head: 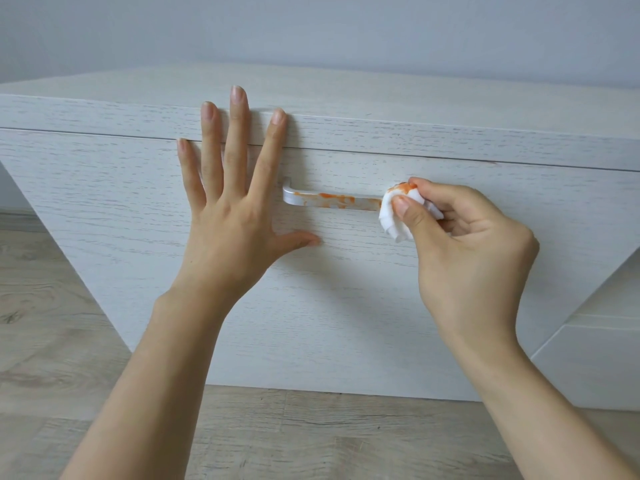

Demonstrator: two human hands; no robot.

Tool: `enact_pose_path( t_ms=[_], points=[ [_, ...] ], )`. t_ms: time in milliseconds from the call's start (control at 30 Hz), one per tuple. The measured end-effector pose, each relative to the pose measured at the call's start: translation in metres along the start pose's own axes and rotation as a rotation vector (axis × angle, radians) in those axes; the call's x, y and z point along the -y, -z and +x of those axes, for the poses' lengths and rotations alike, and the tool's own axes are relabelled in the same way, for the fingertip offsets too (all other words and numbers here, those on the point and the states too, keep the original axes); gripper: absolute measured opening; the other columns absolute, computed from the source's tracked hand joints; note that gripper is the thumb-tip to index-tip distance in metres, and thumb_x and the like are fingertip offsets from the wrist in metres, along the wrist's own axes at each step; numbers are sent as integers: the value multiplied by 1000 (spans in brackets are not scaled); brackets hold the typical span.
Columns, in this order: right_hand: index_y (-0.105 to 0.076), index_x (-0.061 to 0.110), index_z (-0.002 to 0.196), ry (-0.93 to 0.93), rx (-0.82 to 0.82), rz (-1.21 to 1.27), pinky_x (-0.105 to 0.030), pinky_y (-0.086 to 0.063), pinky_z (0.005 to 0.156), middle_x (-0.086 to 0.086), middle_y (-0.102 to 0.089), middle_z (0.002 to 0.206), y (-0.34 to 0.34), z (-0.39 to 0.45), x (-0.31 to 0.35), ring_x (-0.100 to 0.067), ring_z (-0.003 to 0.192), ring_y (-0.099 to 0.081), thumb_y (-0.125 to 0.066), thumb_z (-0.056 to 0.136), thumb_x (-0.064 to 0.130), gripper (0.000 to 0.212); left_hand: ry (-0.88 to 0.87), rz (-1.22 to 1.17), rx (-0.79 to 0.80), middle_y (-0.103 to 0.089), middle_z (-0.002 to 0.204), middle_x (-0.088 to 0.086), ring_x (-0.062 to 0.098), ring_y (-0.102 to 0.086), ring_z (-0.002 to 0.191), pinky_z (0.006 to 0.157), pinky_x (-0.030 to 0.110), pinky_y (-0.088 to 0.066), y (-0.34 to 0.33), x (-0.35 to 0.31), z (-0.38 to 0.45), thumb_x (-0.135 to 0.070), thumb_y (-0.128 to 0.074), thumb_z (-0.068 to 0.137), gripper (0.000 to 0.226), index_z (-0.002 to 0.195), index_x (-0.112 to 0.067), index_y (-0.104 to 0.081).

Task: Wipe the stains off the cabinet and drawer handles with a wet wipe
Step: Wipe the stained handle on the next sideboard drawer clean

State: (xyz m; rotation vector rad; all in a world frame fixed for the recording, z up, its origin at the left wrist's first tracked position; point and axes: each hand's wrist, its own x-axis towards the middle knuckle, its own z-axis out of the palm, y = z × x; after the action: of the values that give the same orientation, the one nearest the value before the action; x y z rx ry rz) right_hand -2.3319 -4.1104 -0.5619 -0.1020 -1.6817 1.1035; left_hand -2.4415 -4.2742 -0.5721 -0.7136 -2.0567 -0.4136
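Observation:
A silver bar handle [329, 200] runs across a whitewashed wooden drawer front [346, 306], smeared with orange stains along its length. My right hand [464, 244] pinches a folded white wet wipe [394, 216] between thumb and fingers around the handle's right end; the wipe's top is tinted orange. My left hand [235, 202] lies flat with fingers spread on the drawer front, just left of the handle, fingertips reaching the cabinet's top edge. The handle's right end is hidden by the wipe.
The cabinet top [381, 95] meets a pale grey wall [311, 29] behind. Grey wood-look floor [52, 323] lies below and to the left. Another white cabinet panel [595, 368] stands at the lower right.

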Motion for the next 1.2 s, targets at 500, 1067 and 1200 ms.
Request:
enact_pose_path(
  t_ms=[500,1067,1200],
  points=[
    [-69,8,110,110,52,-239,3,-32,70,6,-57,87,1,-6,8,13,74,-50,-68,83,13,27,1,11,1,4,155,20,38,9,142,112,53,7,0,-1,-1,-59,-79,59,128,153,-19,-2],
    [-70,11,107,115,-1,-170,-7,-40,73,6,-64,87,-1,-8,-1,1,78,-57,-67,84,14,23,2,-16,12,5,155,20,39,10,141,111,53,8,1,-1,0,-59,-77,60,126,152,-19,-2],
    [-65,24,109,66,-91,-61,-19,-47,78,22,-61,90,3,-4,-1,6,81,-59,-70,82,20,28,-1,-21,16,4,155,21,39,11,141,111,54,8,2,-2,0,-58,-77,60,125,152,-18,-3]
  ],
)
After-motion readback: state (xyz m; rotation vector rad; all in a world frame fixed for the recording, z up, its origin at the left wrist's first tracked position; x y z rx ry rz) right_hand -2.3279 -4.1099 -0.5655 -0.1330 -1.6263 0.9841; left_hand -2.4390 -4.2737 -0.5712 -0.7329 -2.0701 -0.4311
